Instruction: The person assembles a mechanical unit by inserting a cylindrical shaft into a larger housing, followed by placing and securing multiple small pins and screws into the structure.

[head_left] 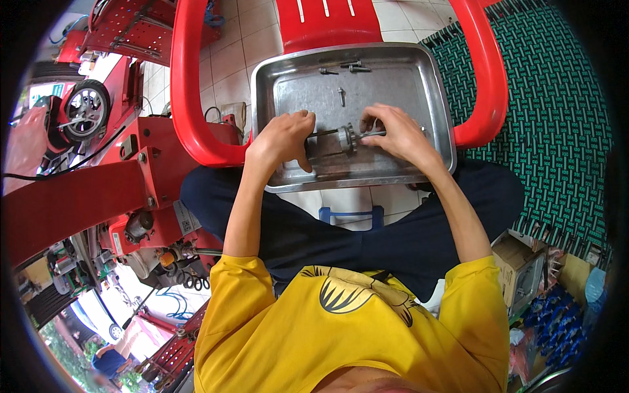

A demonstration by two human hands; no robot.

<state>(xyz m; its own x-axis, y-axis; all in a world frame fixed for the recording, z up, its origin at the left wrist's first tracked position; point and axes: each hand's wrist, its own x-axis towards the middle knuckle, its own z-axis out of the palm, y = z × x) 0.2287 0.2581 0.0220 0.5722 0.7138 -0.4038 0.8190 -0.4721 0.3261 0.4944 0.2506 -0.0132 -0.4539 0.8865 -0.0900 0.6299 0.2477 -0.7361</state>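
Observation:
A steel tray (295, 92) spans the red stool frame in front of me. Inside it lies a cylindrical metal assembly (344, 137) with long thin rods and a silver flanged end, held level between both hands. My left hand (282, 141) is closed over its left end, fingertips curled and thumb pointing down, partly hiding it. My right hand (396, 134) pinches a thin metal piece (372, 134) at the flanged end, on the right. Farther back in the tray are several loose bolts (356, 69), and a single small bolt (341, 96) lies nearer the middle.
Red machinery (78, 196) with hoses fills the left, beside a motorcycle wheel (85, 111). A green patterned woven surface (537, 111) is at the right, above a cardboard box (514, 268) and blue packages (557, 318). A person (107, 359) in blue is at the far lower left.

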